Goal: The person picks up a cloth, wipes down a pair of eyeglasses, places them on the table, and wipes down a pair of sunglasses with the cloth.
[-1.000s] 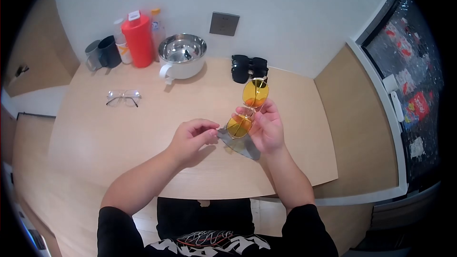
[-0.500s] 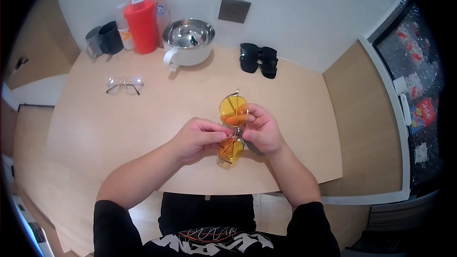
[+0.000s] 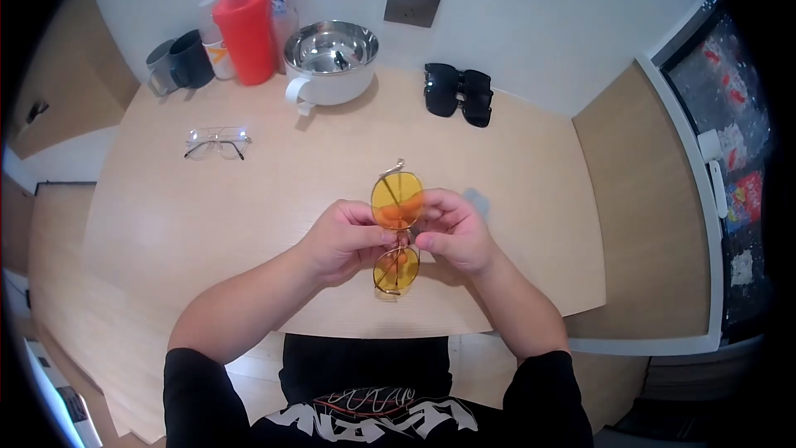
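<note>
A pair of yellow-tinted sunglasses (image 3: pixel 396 191) with a thin metal frame is held up in front of me, one lens above the other. My left hand (image 3: pixel 344 242) is closed on it near the bridge, thumb in front. On the other side, my right hand (image 3: pixel 458 234) has its thumb and curled fingers at the frame beside the upper lens. Fingers show orange through that lens. A grey, see-through patch (image 3: pixel 478 202) shows just beyond my right hand; I cannot tell whether it is held or what it is.
Clear-lensed glasses (image 3: pixel 217 144) lie at the left of the table (image 3: pixel 249 207). Black sunglasses (image 3: pixel 458 94) lie at the back right. Along the back stand a white-handled steel bowl (image 3: pixel 332 87), a red bottle (image 3: pixel 245 37), a clear bottle (image 3: pixel 283 17) and dark mugs (image 3: pixel 192 62).
The yellow sunglasses have turned slightly and shifted a little left between my hands. A dark grey shape below my right hand is gone from there; a grey patch now shows beyond it.
</note>
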Tool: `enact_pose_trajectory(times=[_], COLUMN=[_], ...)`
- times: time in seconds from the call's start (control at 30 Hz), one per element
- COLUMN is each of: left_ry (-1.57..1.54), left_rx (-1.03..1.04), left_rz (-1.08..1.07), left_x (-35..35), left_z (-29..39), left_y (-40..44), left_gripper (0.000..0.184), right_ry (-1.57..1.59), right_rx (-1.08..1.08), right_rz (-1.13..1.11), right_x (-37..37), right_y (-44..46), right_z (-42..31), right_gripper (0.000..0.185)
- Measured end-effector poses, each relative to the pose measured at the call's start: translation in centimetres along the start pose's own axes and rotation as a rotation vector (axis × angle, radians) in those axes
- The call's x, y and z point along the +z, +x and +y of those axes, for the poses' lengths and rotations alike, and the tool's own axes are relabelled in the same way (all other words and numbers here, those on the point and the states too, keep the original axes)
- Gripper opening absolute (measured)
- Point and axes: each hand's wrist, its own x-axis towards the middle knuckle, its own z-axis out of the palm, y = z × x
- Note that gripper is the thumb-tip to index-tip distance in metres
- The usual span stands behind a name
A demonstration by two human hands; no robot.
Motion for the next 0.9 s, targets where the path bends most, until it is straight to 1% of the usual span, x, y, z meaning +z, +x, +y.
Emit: enact_pose_trajectory(times=[0.13, 0.23, 0.27, 0.37, 0.4, 0.5, 0.6, 0.7, 0.8, 0.9], left_ry=[0.003, 0.020, 0.006, -0.012, -0.004, -0.009, -0.015, 0.001, 0.011, 0.007], left_rx=[0.005, 0.013, 0.033, 0.094, 0.112, 0.132, 0.152, 0.139, 0.130, 0.129], left_rz=[0.008, 0.006, 0.013, 0.035, 0.044, 0.072, 0.085, 0.113, 0.110, 0.104], left_x=[0.5, 0.2, 0.3, 0.6, 0.5, 0.7, 0.6, 1.1, 1.1, 0.9], left_z=[-0.1, 0.2, 0.4, 0.7, 0.7, 0.9, 1.0, 1.3, 1.2, 0.8], left_y=[0.0, -0.4, -0.5, -0.7, -0.7, -0.8, -0.9, -0.9, -0.9, -0.9], left_gripper=[0.017, 0.014, 0.013, 0.011, 0.011, 0.013, 0.012, 0.011, 0.010, 0.011], right_ry=[-0.091, -0.100, -0.183, -0.491, -0.528, -0.927, -1.214, -1.448, -1.416, -1.425], right_rx=[-0.023, -0.109, -0.165, -0.225, -0.217, -0.111, -0.066, -0.003, -0.028, -0.026], right_rz=[0.011, 0.123, 0.202, 0.517, 0.557, 0.514, 0.356, 0.215, 0.129, 0.022], right_x=[0.8, 0.3, 0.1, -0.8, -1.4, -2.9, -2.3, -1.9, -1.6, -2.0], right_y=[0.0, -0.1, 0.0, 0.2, 0.2, 0.3, 0.1, 0.4, 0.6, 0.7], right_z=[-0.3, -1.3, -2.2, -3.2, -3.2, -3.0, -2.9, -3.2, -3.3, -3.1], right_gripper=[0.039, 0.032, 0.024, 0.019, 0.018, 0.026, 0.034, 0.036, 0.036, 0.030])
